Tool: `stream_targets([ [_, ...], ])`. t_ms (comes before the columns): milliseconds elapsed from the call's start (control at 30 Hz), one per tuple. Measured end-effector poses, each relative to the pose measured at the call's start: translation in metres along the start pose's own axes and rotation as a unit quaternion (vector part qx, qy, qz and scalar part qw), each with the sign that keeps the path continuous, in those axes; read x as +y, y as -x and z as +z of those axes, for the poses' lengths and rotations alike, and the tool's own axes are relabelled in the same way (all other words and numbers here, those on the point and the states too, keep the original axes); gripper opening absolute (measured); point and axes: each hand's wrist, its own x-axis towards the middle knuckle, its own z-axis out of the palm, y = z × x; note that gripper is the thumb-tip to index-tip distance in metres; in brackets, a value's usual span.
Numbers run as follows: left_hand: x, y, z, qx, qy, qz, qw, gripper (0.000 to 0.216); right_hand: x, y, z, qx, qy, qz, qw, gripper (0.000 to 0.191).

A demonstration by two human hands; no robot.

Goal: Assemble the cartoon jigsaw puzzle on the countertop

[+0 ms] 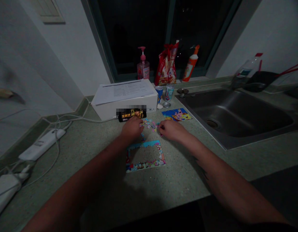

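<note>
We see a speckled green worktop (187,180) spreading all around the puzzle border (146,165), with its front edge on our side of it. A dark window (136,25) stands well beyond the border, and a steel sink (245,112) lies well to its right, with open worktop between. A white box (106,111) topped with paper closes off the room beyond the border; a power strip (42,145) and cables lie well to its left. The border itself lies flat, worktop showing through its middle. A cartoon card (177,114) sits beyond it to the right, a phone (126,115) beyond it to the left. Past its far left corner our left hand (131,128) curls downward; past its far right corner our right hand (173,129) bends its fingers toward the thumb. We cannot tell whether either grip is closed on anything. Loose puzzle pieces (151,124) lie scattered beyond the border, between our hands.
</note>
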Motion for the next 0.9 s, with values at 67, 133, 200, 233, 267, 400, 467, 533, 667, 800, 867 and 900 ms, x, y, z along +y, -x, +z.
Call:
stream_targets([
  [67,0.000,0.001,-0.001,-0.009,0.005,0.000,1.000,0.027,-0.001,0.001,-0.001,0.003,0.009,0.008,1.000,0.018],
  [133,-0.003,0.004,-0.003,-0.016,0.012,0.003,1.000,0.026,-0.003,0.001,-0.002,0.004,0.011,0.014,1.000,0.020],
  [200,-0.008,0.008,-0.006,-0.017,0.012,-0.001,1.000,0.026,-0.004,0.002,-0.002,0.001,0.010,0.018,1.000,0.021],
  [233,-0.011,0.010,-0.007,-0.016,0.011,-0.007,1.000,0.026,-0.005,0.002,-0.003,-0.002,0.009,0.020,1.000,0.020],
  [267,-0.014,0.012,-0.008,-0.016,0.011,-0.013,1.000,0.026,-0.005,0.002,-0.003,-0.005,0.010,0.023,1.000,0.020],
  [400,-0.022,0.020,-0.014,-0.027,0.016,-0.031,0.999,0.026,-0.008,0.002,-0.006,-0.012,0.030,0.028,0.999,0.024],
  [467,-0.022,0.025,-0.016,-0.032,0.022,-0.025,0.999,0.024,-0.009,0.001,-0.007,-0.002,0.042,0.028,0.999,0.027],
  [533,-0.019,0.029,-0.018,-0.031,0.024,-0.001,0.999,0.022,-0.010,0.000,-0.008,0.019,0.043,0.023,0.999,0.029],
  [667,-0.005,0.034,-0.016,-0.036,0.002,0.058,0.998,0.021,-0.009,-0.002,-0.006,0.046,0.041,0.007,0.998,0.031],
  [800,0.010,0.037,-0.013,-0.049,-0.010,0.103,0.993,0.022,-0.006,-0.004,-0.002,0.050,0.055,0.014,0.997,0.029],
  [867,0.014,0.038,-0.011,-0.056,-0.003,0.126,0.990,0.022,-0.004,-0.005,-0.001,0.050,0.062,0.014,0.997,0.029],
  [900,0.015,0.037,-0.010,-0.055,0.003,0.134,0.990,0.023,-0.004,-0.005,-0.001,0.051,0.063,0.011,0.997,0.028],
])
